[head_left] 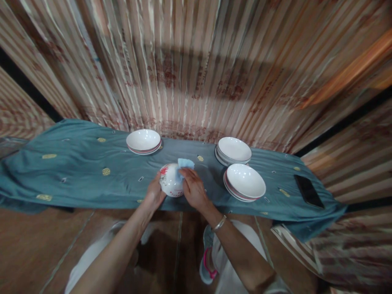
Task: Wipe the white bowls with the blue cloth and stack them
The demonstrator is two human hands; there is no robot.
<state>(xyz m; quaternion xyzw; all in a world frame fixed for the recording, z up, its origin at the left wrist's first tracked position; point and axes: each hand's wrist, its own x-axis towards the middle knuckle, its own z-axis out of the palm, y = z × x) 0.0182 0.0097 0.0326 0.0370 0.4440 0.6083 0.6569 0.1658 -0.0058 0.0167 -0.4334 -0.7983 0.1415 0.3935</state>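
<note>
A white bowl (172,183) with red flower decoration is held above the front edge of the table, its printed outside facing me. My left hand (155,192) grips its left rim, fingers partly hidden behind it. Against the bowl's upper right side, my right hand (194,188) presses a light blue cloth (186,163). Right of the hands stands a stack of white bowls (246,181) with reddish rims below. Behind it is another stack of white bowls (234,150). A smaller stack (143,140) sits at the back left.
A teal patterned cloth (82,163) covers the long narrow table. Near its right end lies a black phone (308,190). A striped curtain (183,73) hangs right behind the table, with dark poles (346,124) at the sides.
</note>
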